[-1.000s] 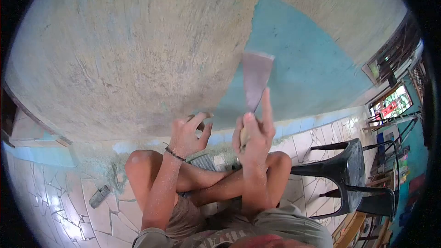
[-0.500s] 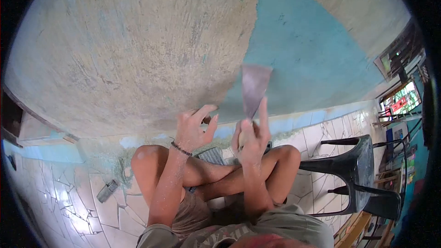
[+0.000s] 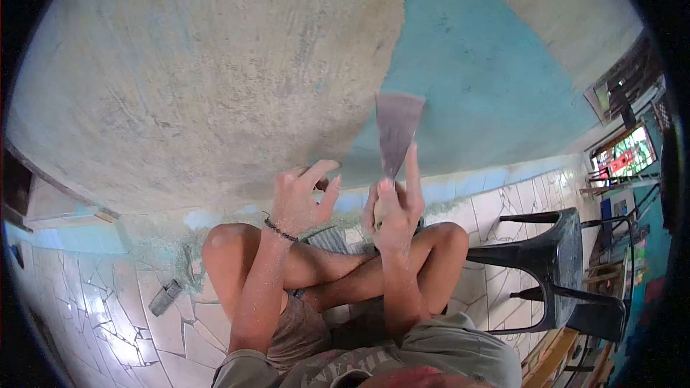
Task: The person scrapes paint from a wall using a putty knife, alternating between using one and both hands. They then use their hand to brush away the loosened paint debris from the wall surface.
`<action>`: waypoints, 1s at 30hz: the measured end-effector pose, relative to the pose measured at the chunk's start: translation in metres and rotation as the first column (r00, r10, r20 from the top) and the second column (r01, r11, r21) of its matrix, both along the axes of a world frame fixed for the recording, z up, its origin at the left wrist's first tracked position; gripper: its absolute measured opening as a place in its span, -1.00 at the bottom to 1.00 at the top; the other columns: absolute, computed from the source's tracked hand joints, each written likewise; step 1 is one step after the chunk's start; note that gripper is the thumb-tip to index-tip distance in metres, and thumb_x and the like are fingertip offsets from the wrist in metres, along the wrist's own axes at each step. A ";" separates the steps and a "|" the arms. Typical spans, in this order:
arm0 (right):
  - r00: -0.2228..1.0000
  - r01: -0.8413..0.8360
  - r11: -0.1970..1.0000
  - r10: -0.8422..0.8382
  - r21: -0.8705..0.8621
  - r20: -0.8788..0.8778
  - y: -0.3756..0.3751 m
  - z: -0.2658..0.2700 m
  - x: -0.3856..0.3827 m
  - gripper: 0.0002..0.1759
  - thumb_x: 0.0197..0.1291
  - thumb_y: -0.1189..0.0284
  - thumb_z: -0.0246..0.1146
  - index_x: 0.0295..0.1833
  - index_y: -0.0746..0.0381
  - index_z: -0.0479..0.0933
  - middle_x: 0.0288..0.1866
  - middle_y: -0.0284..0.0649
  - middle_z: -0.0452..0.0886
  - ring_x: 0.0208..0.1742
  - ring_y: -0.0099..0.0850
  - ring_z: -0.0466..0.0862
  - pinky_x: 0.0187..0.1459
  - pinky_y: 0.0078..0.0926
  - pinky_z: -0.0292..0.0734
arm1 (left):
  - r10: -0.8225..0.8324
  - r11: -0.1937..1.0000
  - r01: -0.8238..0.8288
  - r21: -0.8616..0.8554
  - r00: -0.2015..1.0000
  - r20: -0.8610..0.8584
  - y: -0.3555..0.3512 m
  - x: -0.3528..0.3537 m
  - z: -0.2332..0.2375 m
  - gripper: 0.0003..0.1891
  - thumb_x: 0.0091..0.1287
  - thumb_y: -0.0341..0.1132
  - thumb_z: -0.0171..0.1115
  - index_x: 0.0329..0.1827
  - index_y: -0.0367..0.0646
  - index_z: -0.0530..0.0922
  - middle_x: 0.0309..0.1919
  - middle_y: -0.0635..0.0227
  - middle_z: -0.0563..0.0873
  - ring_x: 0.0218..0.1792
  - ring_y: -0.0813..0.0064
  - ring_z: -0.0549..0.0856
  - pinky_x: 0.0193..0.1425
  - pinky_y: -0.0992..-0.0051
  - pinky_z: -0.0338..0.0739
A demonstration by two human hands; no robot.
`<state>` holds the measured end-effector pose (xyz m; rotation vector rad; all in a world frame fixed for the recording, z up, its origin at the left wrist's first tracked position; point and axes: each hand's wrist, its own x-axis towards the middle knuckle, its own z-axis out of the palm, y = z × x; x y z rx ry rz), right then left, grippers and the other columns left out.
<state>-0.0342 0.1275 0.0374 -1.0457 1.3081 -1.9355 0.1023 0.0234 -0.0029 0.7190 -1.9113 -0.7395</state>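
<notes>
My right hand (image 3: 394,208) grips the wooden handle of a wide metal scraper (image 3: 397,129), index finger stretched along the blade. The blade's edge rests on the wall at the border between the remaining turquoise paint (image 3: 489,79) and the bare scraped plaster (image 3: 215,79). My left hand (image 3: 300,197) hovers just left of the scraper with fingers curled and apart, holding nothing, a dark bracelet on its wrist. My crossed bare legs (image 3: 338,273) sit below both hands.
A black plastic chair (image 3: 553,266) stands close on the right. The cracked tile floor (image 3: 129,309) carries paint dust along the wall base and a small dark object (image 3: 164,296) at the left. A barred window (image 3: 622,158) shows far right.
The scraper blade has slid a little upward along the paint border. The view has shifted slightly, and my left hand stays beside the tool.
</notes>
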 end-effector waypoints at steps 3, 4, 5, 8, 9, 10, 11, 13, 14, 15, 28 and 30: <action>0.997 -0.031 0.998 0.035 -0.058 0.069 -0.004 0.011 0.000 -0.22 0.56 0.52 0.08 0.76 0.28 -0.08 -0.61 -0.35 0.43 -0.72 -0.62 0.30 -0.71 -0.56 0.19 | -0.035 0.999 0.035 -0.006 0.999 0.033 -0.001 -0.001 0.002 -0.79 0.33 -0.33 0.40 -0.01 -0.14 0.74 -0.50 0.20 0.75 -0.50 0.30 0.75 -0.30 0.40 0.66; 0.998 -0.018 0.999 0.020 -0.034 0.056 -0.003 0.006 0.001 -0.22 0.56 0.52 0.09 0.76 0.28 -0.07 -0.61 -0.35 0.43 -0.73 -0.62 0.31 -0.71 -0.56 0.19 | -0.027 1.000 0.027 -0.012 0.999 0.028 -0.001 -0.001 0.003 -0.80 0.33 -0.33 0.40 -0.02 -0.14 0.74 -0.51 0.20 0.75 -0.50 0.30 0.75 -0.30 0.40 0.66; 0.999 -0.006 1.000 0.006 -0.009 0.039 0.000 -0.006 0.000 -0.22 0.56 0.51 0.10 0.76 0.28 -0.07 -0.61 -0.35 0.42 -0.73 -0.62 0.31 -0.71 -0.56 0.19 | -0.018 1.000 0.018 -0.015 1.000 0.021 -0.001 0.000 0.003 -0.80 0.33 -0.33 0.40 -0.02 -0.14 0.74 -0.51 0.20 0.74 -0.50 0.30 0.75 -0.30 0.40 0.66; 1.000 -0.013 0.998 0.011 0.063 0.029 0.014 -0.053 -0.002 -0.23 0.56 0.51 0.10 0.75 0.29 -0.06 -0.61 -0.37 0.41 -0.74 -0.62 0.32 -0.71 -0.56 0.20 | 0.004 1.000 -0.004 0.002 1.000 0.011 0.001 -0.001 0.002 -0.80 0.33 -0.33 0.41 -0.03 -0.15 0.74 -0.52 0.21 0.74 -0.50 0.32 0.75 -0.30 0.40 0.65; 0.999 -0.023 0.996 0.020 0.084 0.037 0.014 -0.061 0.000 -0.23 0.56 0.51 0.09 0.75 0.29 -0.05 -0.61 -0.37 0.41 -0.74 -0.62 0.32 -0.71 -0.56 0.20 | 0.010 1.000 -0.010 0.011 1.000 0.015 0.001 0.000 0.002 -0.80 0.33 -0.33 0.41 -0.04 -0.15 0.74 -0.52 0.21 0.74 -0.49 0.32 0.75 -0.31 0.40 0.65; 1.000 -0.007 0.997 0.007 0.074 0.004 0.013 -0.068 0.000 -0.23 0.55 0.54 0.08 0.75 0.30 -0.05 -0.60 -0.37 0.42 -0.74 -0.62 0.33 -0.71 -0.56 0.22 | 0.003 1.000 -0.003 0.020 1.000 0.019 0.002 0.000 0.003 -0.80 0.33 -0.33 0.41 -0.03 -0.15 0.74 -0.52 0.21 0.74 -0.50 0.32 0.75 -0.31 0.40 0.65; 1.000 -0.013 0.999 0.012 0.047 0.018 0.013 -0.072 -0.003 -0.23 0.54 0.55 0.07 0.75 0.30 -0.05 -0.60 -0.37 0.42 -0.74 -0.63 0.33 -0.71 -0.57 0.22 | -0.006 1.000 0.006 0.028 1.000 0.026 0.003 0.000 0.005 -0.80 0.33 -0.33 0.40 -0.03 -0.14 0.74 -0.52 0.21 0.74 -0.50 0.33 0.75 -0.31 0.40 0.65; 0.999 -0.020 1.000 0.020 -0.004 0.049 0.005 -0.045 -0.002 -0.23 0.53 0.57 0.06 0.75 0.31 -0.06 -0.59 -0.36 0.43 -0.74 -0.63 0.33 -0.71 -0.57 0.23 | -0.017 1.000 0.016 0.026 0.999 0.039 0.004 0.000 0.005 -0.80 0.33 -0.33 0.40 -0.02 -0.13 0.75 -0.52 0.21 0.74 -0.50 0.33 0.75 -0.31 0.40 0.64; 0.997 -0.013 1.000 0.014 -0.019 0.076 0.003 -0.031 0.000 -0.23 0.53 0.58 0.06 0.75 0.31 -0.06 -0.59 -0.36 0.43 -0.74 -0.63 0.32 -0.71 -0.57 0.23 | -0.022 1.000 0.021 0.016 0.999 0.043 0.004 -0.002 0.002 -0.80 0.34 -0.33 0.39 -0.02 -0.13 0.75 -0.52 0.21 0.74 -0.50 0.33 0.75 -0.31 0.40 0.64; 0.995 -0.004 0.999 0.008 -0.036 0.100 -0.001 -0.016 0.001 -0.23 0.52 0.58 0.06 0.75 0.32 -0.06 -0.59 -0.36 0.43 -0.74 -0.63 0.32 -0.71 -0.57 0.23 | -0.026 1.000 0.026 0.003 0.999 0.047 0.004 -0.003 -0.001 -0.80 0.34 -0.33 0.39 -0.01 -0.12 0.75 -0.52 0.21 0.74 -0.50 0.33 0.75 -0.31 0.40 0.64; 0.995 0.054 0.987 -0.066 0.149 0.076 0.018 -0.066 0.005 -0.22 0.50 0.61 0.04 0.75 0.29 -0.05 -0.61 -0.40 0.42 -0.72 -0.64 0.30 -0.70 -0.58 0.23 | -0.037 0.998 0.032 0.053 0.995 0.097 0.003 0.001 0.002 -0.80 0.36 -0.31 0.38 0.00 -0.10 0.74 -0.51 0.22 0.74 -0.49 0.31 0.76 -0.29 0.38 0.64; 0.993 0.051 0.984 -0.068 0.168 0.096 0.021 -0.061 0.007 -0.22 0.49 0.62 0.05 0.75 0.29 -0.04 -0.61 -0.40 0.43 -0.72 -0.64 0.30 -0.70 -0.58 0.23 | -0.055 0.998 0.051 0.038 0.992 0.112 0.004 -0.003 0.001 -0.80 0.37 -0.30 0.37 0.00 -0.10 0.74 -0.51 0.21 0.74 -0.48 0.30 0.77 -0.29 0.38 0.65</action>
